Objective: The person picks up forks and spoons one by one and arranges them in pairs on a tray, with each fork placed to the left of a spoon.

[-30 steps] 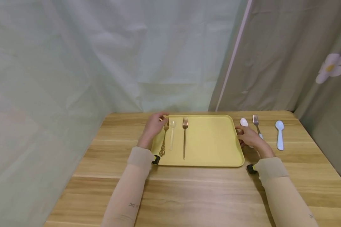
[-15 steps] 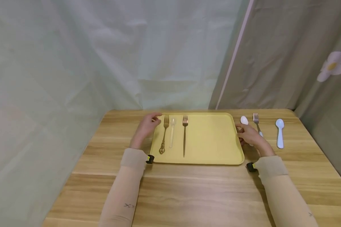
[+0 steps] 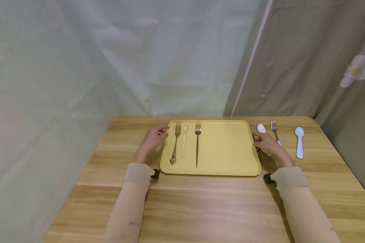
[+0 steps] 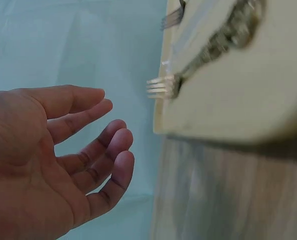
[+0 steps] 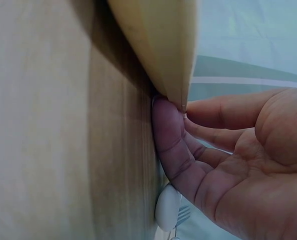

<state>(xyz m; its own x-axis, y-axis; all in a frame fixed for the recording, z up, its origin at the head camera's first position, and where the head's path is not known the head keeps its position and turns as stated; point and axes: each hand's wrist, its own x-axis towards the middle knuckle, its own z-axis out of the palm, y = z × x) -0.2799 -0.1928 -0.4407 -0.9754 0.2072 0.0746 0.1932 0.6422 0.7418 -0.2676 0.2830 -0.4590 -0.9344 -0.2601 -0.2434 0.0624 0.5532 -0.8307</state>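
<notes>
1. The yellow tray lies flat on the wooden table, its long axis running left to right across the person's front, short sides toward each hand.
2. On the tray's left part three pieces lie side by side, handles toward the person: an ornate gold fork with tines pointing away, a pale spoon just beside it, and a slim copper fork.
3. The left hand sits just off the tray's left edge, near the ornate fork's tines — fingers loosely spread and gently bent, palm open, holding nothing, as the left wrist view shows.
4. The right hand is at the tray's right edge; the right wrist view shows one finger pressed against the rim from below, the others relaxed and apart from it.
5. Right of the tray lie a white spoon, partly hidden by the right hand, a silver fork and a light blue spoon — all pointing away.
6. Both forearms wear beige sleeves.
</notes>
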